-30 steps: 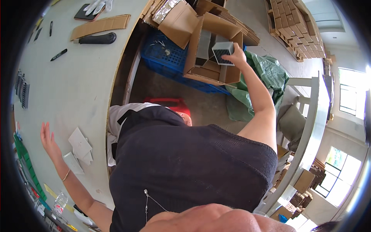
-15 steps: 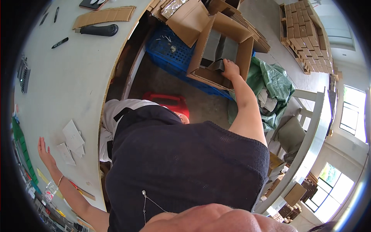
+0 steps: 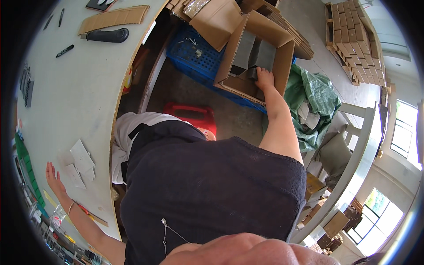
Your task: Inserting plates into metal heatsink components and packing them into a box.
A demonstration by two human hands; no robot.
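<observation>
My right hand (image 3: 265,78) reaches down into an open cardboard box (image 3: 227,61). Dark grey rectangular packs (image 3: 264,52) stand in rows inside it. The fingers are closed over a small grey pack (image 3: 252,73) at the near end of the right row; part of that pack is hidden by the hand. My left hand (image 3: 54,177) is over the white table (image 3: 84,110) at the left, fingers stretched out and holding nothing. White paper slips (image 3: 82,159) lie a little to the right of it.
The cardboard box sits on a blue plastic crate (image 3: 187,53). A black-handled cutter (image 3: 107,35), a cardboard strip (image 3: 115,18) and a marker (image 3: 65,51) lie on the table. A red stool (image 3: 194,115) is below, and a green tarp sack (image 3: 309,95) stands beside the box.
The small grey pack under my right hand was tilted and is now more in line with its row. My left hand has barely moved; the whole view has shifted slightly.
</observation>
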